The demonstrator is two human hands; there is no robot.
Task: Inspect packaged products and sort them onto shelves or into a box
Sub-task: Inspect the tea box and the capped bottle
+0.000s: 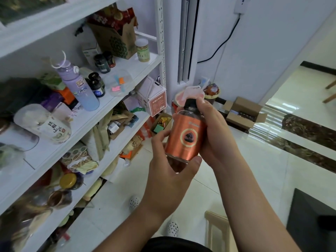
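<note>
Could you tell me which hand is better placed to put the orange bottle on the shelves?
Probably the left hand: it cups the base of the bottle and is nearer the shelves; the right hand grips the far side.

The bottle (183, 137) wears a glossy orange label with a metallic sheen. Its body looks clear and smooth, and its cap (190, 103) is matt black plastic. At nine o'clock of it, the shelves (87, 122) have a smooth white-painted finish. At ten o'clock, a water bottle (80, 88) is frosted lilac plastic. At two o'clock sits a matt brown cardboard box (247, 104). The floor (245, 170) is polished, mirror-glossy tile.
</note>
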